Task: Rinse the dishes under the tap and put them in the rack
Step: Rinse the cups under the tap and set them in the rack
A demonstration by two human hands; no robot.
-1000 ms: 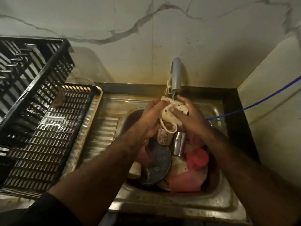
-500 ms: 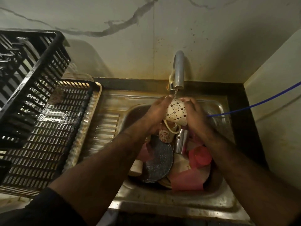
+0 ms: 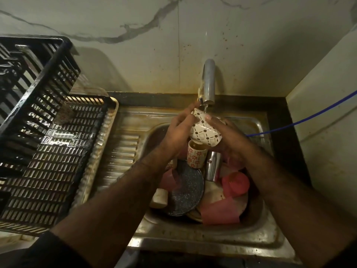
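Fingers of both my hands are wrapped around the patterned mug [image 3: 205, 132]: my left hand [image 3: 178, 132] curls over its left side and rim, my right hand [image 3: 229, 136] cups it from the right and underneath, with one fingertip [image 3: 208, 118] pressed near the top where the water lands. I hold the mug tilted, directly under the tap [image 3: 209, 82], above the sink [image 3: 212, 242]. By my reckoning the job has barely begun. The black rack [image 3: 50, 151] to my left, standing on the ribbed draining board [image 3: 123, 151], looks bare of dishes as far as I can see, though its upper tier is too dark to be sure. Below my hands the basin is crowded: a floral cup [image 3: 196, 155] just beneath the mug, a steel tumbler [image 3: 212, 167] beside it, a dark speckled plate [image 3: 185, 192], a pink cup [image 3: 234, 184] and other pink pieces I cannot sort out. All of that is left to rinse. Against a second ago, I have turned the mug: then its handle hung down in a loop between my hands, and now the patterned side faces me with the handle out of sight. Half a second ago it sat a little lower and more upright.
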